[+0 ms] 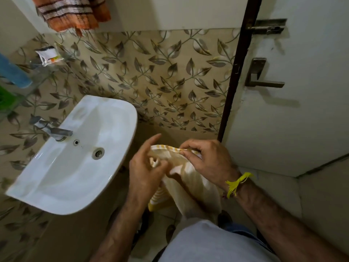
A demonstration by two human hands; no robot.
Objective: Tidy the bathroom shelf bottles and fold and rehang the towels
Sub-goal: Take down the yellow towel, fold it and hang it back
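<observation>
At the far left a glass shelf carries a blue bottle, something green below it at the frame edge, and a small white sachet further along. Above, an orange striped towel hangs on the wall, bunched rather than folded flat. Below the shelf sits the white sink with its tap. Right of the sink, near the person's body, both hands work a cream towel with yellow stripes, held in the air over the floor. The left hand has a loose hold on the left side of the cloth, thumb and lower fingers gathered on it while the forefinger points free. The right hand pinches the top hem between thumb and fingertips, closed narrow on the edge; a yellow thread is tied at that wrist. The rest of the towel droops toward the floor between the forearms. This looks like the lining-up of corners before a fold. The risk lies in the left hand's slack hold: if the cloth slips there, the hanging end may drop onto the floor or swing against the wet-looking sink rim, and the fold would come out skewed. Far right stands the door with its handle.
</observation>
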